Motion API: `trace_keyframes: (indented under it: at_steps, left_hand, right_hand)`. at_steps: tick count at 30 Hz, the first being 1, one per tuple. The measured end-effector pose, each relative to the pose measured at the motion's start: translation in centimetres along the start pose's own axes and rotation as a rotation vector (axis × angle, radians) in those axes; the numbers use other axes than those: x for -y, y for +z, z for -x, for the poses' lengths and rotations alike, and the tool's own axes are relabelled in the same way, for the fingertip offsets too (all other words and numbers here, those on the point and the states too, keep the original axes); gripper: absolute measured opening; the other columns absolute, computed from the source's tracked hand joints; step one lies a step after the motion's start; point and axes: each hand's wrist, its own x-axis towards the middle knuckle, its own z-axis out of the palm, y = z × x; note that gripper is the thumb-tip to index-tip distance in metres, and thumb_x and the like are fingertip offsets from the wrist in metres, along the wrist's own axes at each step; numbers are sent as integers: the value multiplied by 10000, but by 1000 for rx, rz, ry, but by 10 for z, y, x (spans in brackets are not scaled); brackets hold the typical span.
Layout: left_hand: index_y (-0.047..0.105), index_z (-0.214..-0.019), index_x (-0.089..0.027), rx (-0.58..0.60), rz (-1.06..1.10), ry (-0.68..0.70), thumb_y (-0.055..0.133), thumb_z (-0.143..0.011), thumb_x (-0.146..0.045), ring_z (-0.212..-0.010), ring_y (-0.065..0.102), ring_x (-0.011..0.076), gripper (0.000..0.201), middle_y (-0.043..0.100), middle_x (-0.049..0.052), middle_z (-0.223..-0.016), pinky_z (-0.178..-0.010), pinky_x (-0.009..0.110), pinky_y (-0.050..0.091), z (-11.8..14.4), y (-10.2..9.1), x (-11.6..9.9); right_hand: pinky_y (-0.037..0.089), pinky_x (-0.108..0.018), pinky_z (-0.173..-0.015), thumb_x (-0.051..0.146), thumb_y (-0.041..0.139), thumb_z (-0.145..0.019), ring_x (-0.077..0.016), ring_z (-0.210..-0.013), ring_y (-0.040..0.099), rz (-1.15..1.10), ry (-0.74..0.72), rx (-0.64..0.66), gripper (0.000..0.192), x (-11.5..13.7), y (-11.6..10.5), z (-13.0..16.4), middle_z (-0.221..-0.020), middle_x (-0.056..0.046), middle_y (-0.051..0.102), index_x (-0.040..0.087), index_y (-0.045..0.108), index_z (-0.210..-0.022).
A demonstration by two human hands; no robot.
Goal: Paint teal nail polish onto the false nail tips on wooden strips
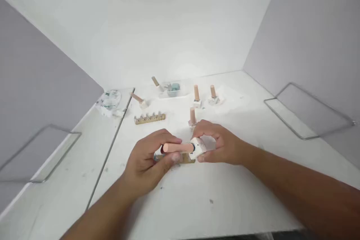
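My left hand (144,161) is closed round a peach-coloured dowel (178,148), thumb in front and fingers behind. A white block (198,148) with dark specks joins the dowel's right end. My right hand (226,144) pinches that block between thumb and fingers. The dowel lies nearly level in the view. Below it, partly hidden by my left hand, is a tan strip (188,159) on the table. Just beyond my right hand stands another dowel (192,115) on a small base.
A tan strip with metal studs (150,118) lies further back. Similar dowels on white bases (196,93) stand around a clear tray (174,90). Crumpled white material (111,101) lies at the left, and wire frames (298,110) project from both side walls.
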Motion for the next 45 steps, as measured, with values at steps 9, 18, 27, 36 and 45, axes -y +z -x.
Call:
trace_keyframes:
  at_steps: [9,18,27,36,45]
  left_hand:
    - [633,-1067,-205,1,-116,-18,576,-931,-143,-700,514,122,160,585,12,-787,-597,250,415,1,-2,-4]
    - [643,-1116,-191,-62,-4,0,567,-932,-130,-721,506,129,208,566,24,-802,-582,250,412,7,-10,6]
    - [671,-1112,-219,-149,163,-85,559,-963,-212,-748,511,162,187,570,45,-816,-602,290,429,19,-20,23]
    - [613,-1113,-194,76,15,-2,547,-927,-118,-742,526,168,212,620,30,-779,-647,338,441,18,-26,21]
    - [621,-1019,-185,158,-184,40,568,-878,-77,-703,540,156,186,656,21,-800,-664,350,439,11,-23,18]
  right_hand:
    - [429,-372,-822,268,804,-709,-199,-895,528,32,-85,-33,233,-3,1,-2,-856,-19,599,219,620,-843]
    - [448,-371,-776,294,788,-723,-198,-849,511,67,-183,-55,240,-14,1,-4,-815,-21,595,212,610,-862]
    - [436,-324,-724,303,779,-764,-175,-808,499,85,-177,-33,243,-14,-2,-3,-796,-7,583,216,576,-865]
    - [416,-346,-725,234,731,-773,-185,-799,493,16,-193,-13,210,-16,-7,-2,-821,-7,556,232,574,-913]
    - [424,-358,-739,264,741,-767,-187,-803,504,24,-180,-28,206,-13,-9,-1,-799,-2,572,240,588,-903]
